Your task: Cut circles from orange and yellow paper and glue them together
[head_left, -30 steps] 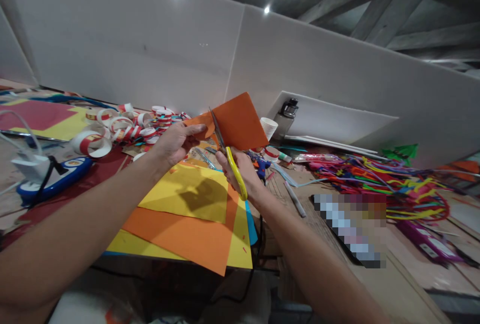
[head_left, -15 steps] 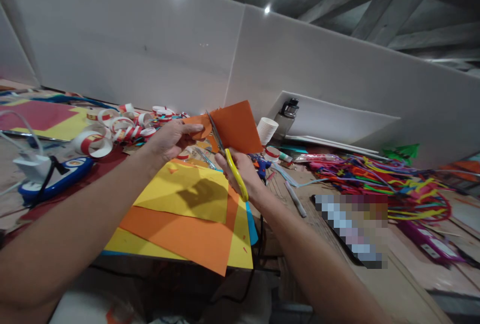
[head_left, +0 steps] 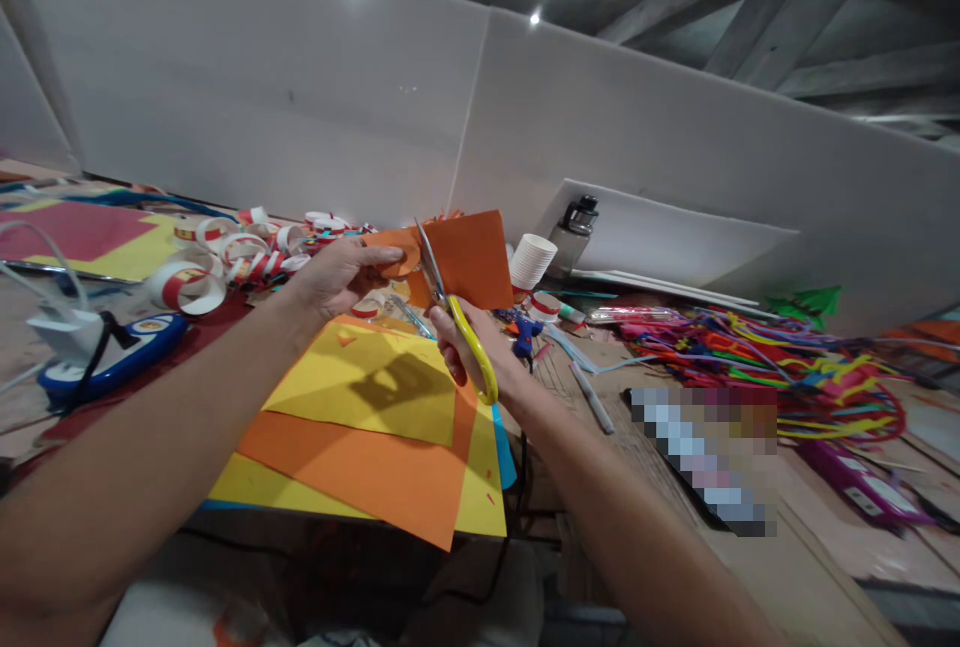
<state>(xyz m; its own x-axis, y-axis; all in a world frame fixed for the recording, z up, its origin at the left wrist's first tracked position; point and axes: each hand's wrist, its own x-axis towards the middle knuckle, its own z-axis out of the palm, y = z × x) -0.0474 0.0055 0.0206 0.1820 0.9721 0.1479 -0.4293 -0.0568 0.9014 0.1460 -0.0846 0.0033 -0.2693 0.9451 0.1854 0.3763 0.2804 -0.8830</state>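
Two bare hands up over the table, both occupied. Left hand [head_left: 345,277]: thumb and fingers pinched closed on the left end of the orange paper [head_left: 476,257]. Right hand [head_left: 484,337]: fingers closed round the yellow handles of the scissors [head_left: 460,317], blades pointing up and leaning left across the paper; can't tell how wide the blades are parted. Paper is in the air, above and behind the yellow sheet [head_left: 322,387], which lies over an orange sheet [head_left: 360,467]. Shadow on the yellow sheet. Paper rings [head_left: 196,287] left of left hand. Cups [head_left: 533,262] just right of the paper, bottle [head_left: 570,245] beside them. Pipe cleaners [head_left: 780,357] heaped far right.
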